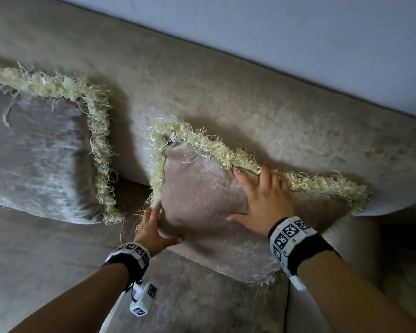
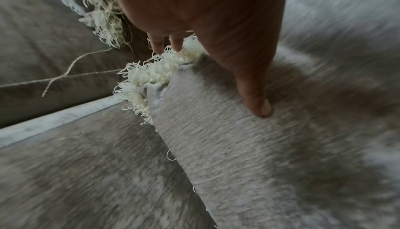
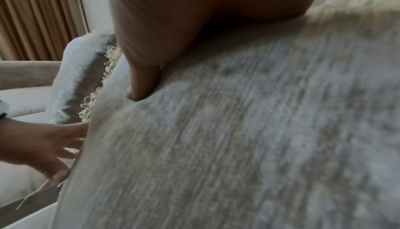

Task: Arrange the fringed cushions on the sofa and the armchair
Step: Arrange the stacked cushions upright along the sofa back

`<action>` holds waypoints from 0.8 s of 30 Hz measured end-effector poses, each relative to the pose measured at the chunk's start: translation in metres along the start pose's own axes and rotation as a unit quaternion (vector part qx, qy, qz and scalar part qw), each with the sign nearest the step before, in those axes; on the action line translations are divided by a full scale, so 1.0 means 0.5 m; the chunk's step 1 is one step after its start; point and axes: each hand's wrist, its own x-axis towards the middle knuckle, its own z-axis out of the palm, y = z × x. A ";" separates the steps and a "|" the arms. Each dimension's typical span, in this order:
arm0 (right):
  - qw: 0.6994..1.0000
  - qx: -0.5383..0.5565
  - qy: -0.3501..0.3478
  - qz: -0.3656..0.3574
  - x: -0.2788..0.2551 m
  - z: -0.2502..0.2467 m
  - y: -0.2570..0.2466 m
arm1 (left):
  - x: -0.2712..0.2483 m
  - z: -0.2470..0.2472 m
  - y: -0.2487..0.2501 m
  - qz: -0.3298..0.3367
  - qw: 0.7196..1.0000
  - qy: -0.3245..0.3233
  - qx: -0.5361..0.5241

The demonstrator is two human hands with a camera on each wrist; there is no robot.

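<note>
Two grey-mauve cushions with cream fringe lean on the sofa backrest [image 1: 226, 97]. The right cushion [image 1: 202, 188] stands tilted, one corner pointing up. My left hand [image 1: 154, 224] grips its lower left edge, the thumb on the front face and the fingers tucked behind the fringe; the left wrist view shows that hand [image 2: 216, 44] with its thumb pressing the fabric. My right hand [image 1: 264, 198] lies flat on the cushion's front with fingers spread up to the top fringe. The right wrist view shows the cushion [image 3: 238, 130] up close. The left cushion [image 1: 39, 159] rests untouched.
The beige sofa seat [image 1: 46, 248] spreads below both cushions. A pale wall [image 1: 298, 32] runs behind the backrest. The sofa's right end curves down to a dark gap [image 1: 404, 236]. Tan curtains [image 3: 32, 18] hang beyond the sofa's far end.
</note>
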 end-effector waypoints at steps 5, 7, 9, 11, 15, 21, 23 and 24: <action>0.997 -0.020 0.078 0.005 0.006 0.024 -0.011 | 0.056 0.021 0.018 -0.004 1.000 0.001 -0.004; 0.996 -0.025 0.089 0.006 0.005 0.024 -0.016 | 0.072 0.023 0.025 0.009 1.000 -0.009 -0.008; 0.996 -0.033 0.088 0.004 0.001 0.022 -0.019 | 0.077 0.024 0.026 0.024 1.000 -0.014 -0.003; 0.996 -0.038 0.086 0.002 -0.006 0.016 -0.018 | 0.072 0.023 0.024 0.031 0.999 -0.017 -0.001; 0.997 -0.025 0.075 0.011 -0.033 -0.002 -0.011 | 0.026 0.007 0.028 0.050 0.998 -0.010 -0.026; 0.995 0.032 0.076 0.058 -0.120 -0.050 0.064 | -0.070 -0.083 0.100 0.123 0.992 0.019 0.021; 0.989 0.071 0.102 0.084 -0.150 -0.062 0.094 | -0.090 -0.130 0.158 0.162 0.983 0.043 0.068; 0.984 0.091 0.116 0.097 -0.164 -0.066 0.107 | -0.100 -0.155 0.190 0.186 0.976 0.054 0.097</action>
